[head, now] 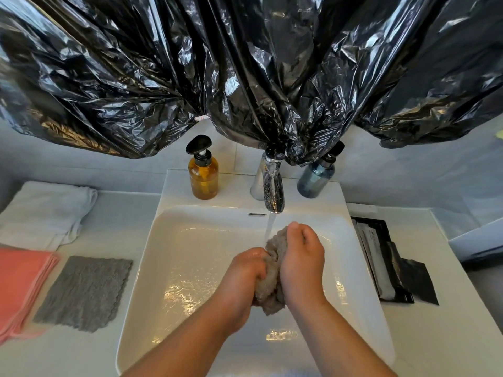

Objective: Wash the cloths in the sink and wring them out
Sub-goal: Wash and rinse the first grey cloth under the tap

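Note:
A wet grey-brown cloth [270, 291] is bunched up between my two hands over the white sink [174, 257]. My left hand [242, 278] grips its left side with curled fingers. My right hand [302, 262] grips its right side and top. Water runs from the chrome tap [272, 186] down onto the top of the cloth. A dry grey cloth [84, 292] lies flat on the counter to the left of the sink, beside a stack of pink cloths [21, 287].
An amber pump bottle [203, 175] and a blue bottle [315, 178] stand on the sink's back ledge. A folded white towel [46, 210] lies at the far left. Black packets [392, 265] lie on the right counter. Black plastic sheeting [245, 63] hangs over the wall.

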Demonstrator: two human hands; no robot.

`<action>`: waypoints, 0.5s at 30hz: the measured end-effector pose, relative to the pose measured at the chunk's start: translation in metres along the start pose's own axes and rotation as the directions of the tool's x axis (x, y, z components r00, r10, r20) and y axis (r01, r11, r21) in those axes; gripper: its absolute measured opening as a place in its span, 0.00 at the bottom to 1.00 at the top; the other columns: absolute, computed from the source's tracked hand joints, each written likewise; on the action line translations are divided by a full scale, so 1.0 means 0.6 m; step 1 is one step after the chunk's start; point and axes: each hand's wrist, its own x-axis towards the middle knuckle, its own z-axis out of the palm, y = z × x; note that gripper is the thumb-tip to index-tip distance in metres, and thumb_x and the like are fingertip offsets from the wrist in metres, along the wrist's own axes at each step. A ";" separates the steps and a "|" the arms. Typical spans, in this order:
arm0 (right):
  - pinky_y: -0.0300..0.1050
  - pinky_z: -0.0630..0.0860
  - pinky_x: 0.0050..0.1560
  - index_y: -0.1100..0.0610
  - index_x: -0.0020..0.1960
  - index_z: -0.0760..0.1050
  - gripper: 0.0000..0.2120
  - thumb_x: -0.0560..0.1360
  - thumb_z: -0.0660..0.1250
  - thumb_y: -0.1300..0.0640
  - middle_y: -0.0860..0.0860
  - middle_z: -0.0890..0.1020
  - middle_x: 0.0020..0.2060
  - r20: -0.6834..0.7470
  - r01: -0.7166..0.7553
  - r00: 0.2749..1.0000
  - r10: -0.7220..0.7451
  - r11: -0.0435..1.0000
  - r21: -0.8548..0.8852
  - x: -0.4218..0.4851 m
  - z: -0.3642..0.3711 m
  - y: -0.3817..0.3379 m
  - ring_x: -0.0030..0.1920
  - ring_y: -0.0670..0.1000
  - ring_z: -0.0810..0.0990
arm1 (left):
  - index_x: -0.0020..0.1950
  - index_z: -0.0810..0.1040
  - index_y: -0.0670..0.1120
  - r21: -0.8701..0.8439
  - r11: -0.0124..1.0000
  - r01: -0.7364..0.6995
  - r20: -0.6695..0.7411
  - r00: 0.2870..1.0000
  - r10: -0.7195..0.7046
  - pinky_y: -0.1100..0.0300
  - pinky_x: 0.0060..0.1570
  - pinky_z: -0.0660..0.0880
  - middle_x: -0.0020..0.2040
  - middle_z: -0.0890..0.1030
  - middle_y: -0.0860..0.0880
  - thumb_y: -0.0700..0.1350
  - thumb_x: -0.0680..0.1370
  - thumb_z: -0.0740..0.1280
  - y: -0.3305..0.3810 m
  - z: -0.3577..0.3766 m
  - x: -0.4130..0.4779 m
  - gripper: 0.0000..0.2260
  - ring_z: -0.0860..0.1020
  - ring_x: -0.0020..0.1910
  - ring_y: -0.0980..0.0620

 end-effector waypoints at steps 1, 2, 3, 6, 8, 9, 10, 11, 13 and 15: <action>0.43 0.69 0.36 0.55 0.36 0.69 0.17 0.83 0.59 0.55 0.44 0.70 0.30 -0.006 -0.047 0.999 0.048 0.998 0.043 0.002 -0.003 -0.004 0.32 0.44 0.68 | 0.42 0.74 0.37 0.035 0.999 -0.011 0.036 0.999 0.010 0.56 0.35 0.70 0.36 0.75 0.40 0.47 0.62 0.65 -0.001 -0.008 0.000 0.16 0.74 0.35 0.44; 0.44 0.69 0.37 0.56 0.38 0.70 0.16 0.84 0.58 0.55 0.47 0.71 0.33 0.003 -0.083 0.997 0.083 0.993 0.083 0.002 -0.006 -0.009 0.34 0.46 0.70 | 0.47 0.76 0.34 0.044 0.999 -0.009 0.076 0.997 0.006 0.53 0.38 0.72 0.40 0.77 0.38 0.52 0.65 0.67 -0.003 -0.013 0.002 0.22 0.77 0.38 0.43; 0.44 0.71 0.38 0.57 0.40 0.72 0.15 0.84 0.58 0.54 0.50 0.73 0.35 0.019 -0.112 0.994 0.111 0.987 0.115 -0.001 -0.010 -0.014 0.36 0.48 0.71 | 0.52 0.77 0.33 0.063 0.998 -0.001 0.102 0.995 -0.005 0.51 0.41 0.73 0.43 0.80 0.38 0.57 0.68 0.68 -0.006 -0.019 0.004 0.27 0.79 0.42 0.42; 0.47 0.76 0.42 0.55 0.44 0.77 0.14 0.84 0.59 0.53 0.52 0.78 0.40 0.044 -0.179 0.984 0.173 0.954 0.243 -0.008 -0.019 -0.027 0.42 0.51 0.78 | 0.59 0.76 0.35 0.145 0.989 0.019 0.140 0.989 -0.040 0.47 0.47 0.78 0.50 0.84 0.38 0.50 0.71 0.74 -0.007 -0.042 0.006 0.24 0.83 0.47 0.41; 0.50 0.78 0.45 0.55 0.46 0.78 0.13 0.84 0.59 0.54 0.53 0.80 0.41 0.079 -0.259 0.966 0.248 0.882 0.393 0.000 -0.027 -0.031 0.44 0.52 0.80 | 0.64 0.75 0.41 0.146 0.987 0.067 0.228 0.969 -0.100 0.47 0.47 0.82 0.55 0.84 0.39 0.38 0.73 0.74 -0.002 -0.054 0.005 0.20 0.84 0.52 0.40; 0.50 0.79 0.45 0.56 0.48 0.79 0.12 0.85 0.59 0.55 0.54 0.81 0.42 0.107 -0.288 0.957 0.270 0.844 0.452 0.008 -0.033 -0.032 0.44 0.53 0.80 | 0.64 0.74 0.42 0.095 0.991 0.099 0.240 0.963 -0.120 0.46 0.45 0.83 0.56 0.84 0.39 0.34 0.72 0.73 0.000 -0.057 0.004 0.21 0.84 0.54 0.38; 0.50 0.79 0.43 0.57 0.51 0.79 0.12 0.85 0.58 0.56 0.55 0.81 0.42 0.140 -0.300 0.954 0.265 0.823 0.483 0.014 -0.041 -0.032 0.44 0.53 0.81 | 0.61 0.74 0.42 -0.007 0.992 0.129 0.218 0.968 -0.125 0.45 0.43 0.83 0.57 0.83 0.38 0.31 0.70 0.71 -0.002 -0.059 0.007 0.20 0.83 0.54 0.36; 0.48 0.79 0.42 0.57 0.52 0.80 0.12 0.85 0.58 0.57 0.55 0.82 0.43 0.170 -0.299 0.954 0.247 0.820 0.489 0.017 -0.047 -0.028 0.43 0.52 0.82 | 0.55 0.74 0.41 -0.158 0.977 0.141 0.161 0.980 -0.115 0.45 0.41 0.83 0.57 0.82 0.36 0.29 0.69 0.68 -0.003 -0.060 0.010 0.17 0.83 0.54 0.35; 0.45 0.80 0.41 0.56 0.54 0.81 0.13 0.85 0.57 0.59 0.54 0.84 0.45 0.202 -0.264 0.960 0.193 0.867 0.423 0.014 -0.056 -0.012 0.44 0.51 0.84 | 0.48 0.73 0.42 -0.490 0.868 0.078 0.025 0.997 -0.075 0.45 0.44 0.81 0.57 0.79 0.33 0.29 0.68 0.63 0.003 -0.052 0.021 0.12 0.80 0.53 0.35; 0.42 0.80 0.42 0.55 0.54 0.81 0.14 0.85 0.56 0.59 0.53 0.86 0.46 0.226 -0.190 0.965 0.130 0.945 0.267 -0.008 -0.051 0.010 0.47 0.51 0.86 | 0.49 0.76 0.40 -0.658 0.753 0.001 -0.061 0.997 -0.055 0.43 0.53 0.77 0.57 0.79 0.33 0.37 0.72 0.62 0.015 -0.040 0.028 0.08 0.80 0.53 0.36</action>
